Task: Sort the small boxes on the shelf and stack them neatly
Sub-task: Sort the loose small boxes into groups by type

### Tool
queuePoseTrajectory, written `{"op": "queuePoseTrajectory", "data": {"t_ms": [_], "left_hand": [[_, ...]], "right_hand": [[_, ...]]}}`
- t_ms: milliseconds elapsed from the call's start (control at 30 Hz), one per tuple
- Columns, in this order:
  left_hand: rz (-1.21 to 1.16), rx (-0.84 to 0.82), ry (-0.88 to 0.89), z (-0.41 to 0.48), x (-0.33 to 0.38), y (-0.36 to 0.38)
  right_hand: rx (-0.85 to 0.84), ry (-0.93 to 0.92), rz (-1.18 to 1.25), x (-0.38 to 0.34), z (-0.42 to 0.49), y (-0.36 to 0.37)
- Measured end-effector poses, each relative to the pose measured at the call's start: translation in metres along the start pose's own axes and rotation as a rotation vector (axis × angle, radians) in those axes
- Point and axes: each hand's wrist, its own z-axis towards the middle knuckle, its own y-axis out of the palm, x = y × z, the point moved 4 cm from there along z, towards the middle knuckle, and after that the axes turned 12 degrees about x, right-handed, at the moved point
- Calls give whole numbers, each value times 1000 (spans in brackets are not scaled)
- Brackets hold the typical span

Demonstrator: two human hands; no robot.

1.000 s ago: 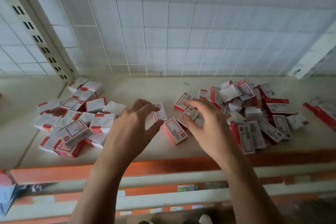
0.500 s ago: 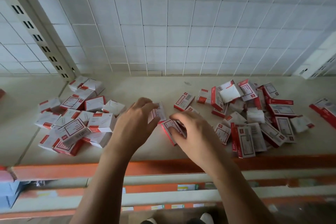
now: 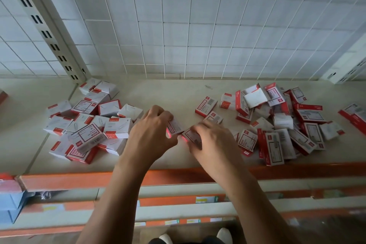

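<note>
Left hand pinches one small box, right hand grips another box (corners nearly touching); square edges before stacking.

Left hand gripping small box, right hand gripping second box

One head-worn wide-angle view looks forward and down, close over the shelf, facing the grid wall.
</note>
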Motion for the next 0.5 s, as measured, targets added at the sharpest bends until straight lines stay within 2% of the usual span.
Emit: {"op": "queuePoseTrajectory", "data": {"t_ms": [100,233,500], "left_hand": [[-4,58,39,-6,-1,-9],[-23,127,63,-10,-5,-23],[-88,168,45,-15,7,-35]], "right_hand": [[-4,5,-80,-9,-7,7],[-2,67,-72,-13,-11,12],[227,136,224,3,-12,-13]]}}
